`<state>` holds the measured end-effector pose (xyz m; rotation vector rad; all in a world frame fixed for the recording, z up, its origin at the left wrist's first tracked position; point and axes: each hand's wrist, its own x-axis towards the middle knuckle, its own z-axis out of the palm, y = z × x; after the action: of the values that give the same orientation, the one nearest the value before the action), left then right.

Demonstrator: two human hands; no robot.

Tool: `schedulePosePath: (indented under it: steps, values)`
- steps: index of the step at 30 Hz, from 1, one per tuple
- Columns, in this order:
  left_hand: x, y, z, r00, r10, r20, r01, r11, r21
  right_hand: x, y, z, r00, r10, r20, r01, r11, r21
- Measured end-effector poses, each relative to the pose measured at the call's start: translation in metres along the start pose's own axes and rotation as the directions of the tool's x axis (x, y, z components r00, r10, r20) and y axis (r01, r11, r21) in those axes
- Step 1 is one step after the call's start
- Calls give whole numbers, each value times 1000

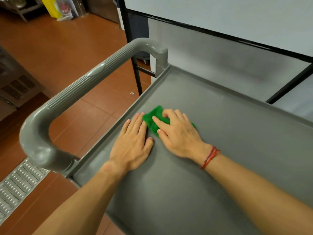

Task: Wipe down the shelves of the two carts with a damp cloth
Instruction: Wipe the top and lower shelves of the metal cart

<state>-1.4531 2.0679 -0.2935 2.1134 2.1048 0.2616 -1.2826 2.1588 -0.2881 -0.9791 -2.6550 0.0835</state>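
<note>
You're on the top shelf [228, 158] of the grey cart, right at the corner nearest the handle [84, 85]. The green cloth [151, 120] sits bunched on the shelf surface, close to the raised rim on the handle side. Your right hand [177, 133] is over it, fingers curled into the fabric and thumb tucked at its near edge, so that hand grips the cloth. Your left hand [133, 141] lies flat and relaxed on the shelf just beside it, holding nothing, its fingertips touching the cloth's left edge. It looks like a brace.

This reads as the wiping step on the first shelf, and early in the job: a wide stretch of grey surface to your right and toward you looks untouched, though I can't tell wet from dry here.

The next move calls for a firm press and a long pass away from the rim, across the open shelf. Lift that left hand clear, or you'll wipe around it. Lower shelves and the second cart aren't in sight from here.
</note>
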Motion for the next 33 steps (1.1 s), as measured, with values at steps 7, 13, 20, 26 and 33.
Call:
schedulePosePath:
  steps: [7, 13, 20, 26, 33]
  values:
    - [-1, 1, 2, 1000, -9, -25, 10, 1000, 21, 56, 69, 6, 994, 105, 4, -105, 993, -58]
    - [0, 0, 4, 999, -17, -49, 17, 1000, -4, 84, 130, 2, 876, 476, -82, -483, 859, -170]
    - [3, 0, 0, 999, -28, -23, 28, 1000, 3, 67, 54, 5, 973, 232, 18, -231, 972, -39]
    - [0, 0, 0, 1000, -11, -29, 10, 1000, -20, 23, 17, 4, 993, -105, 59, 103, 994, 31]
    - [3, -2, 1, 999, -31, -27, 31, 999, -22, 40, 136, -11, 904, 415, -106, -428, 888, -169]
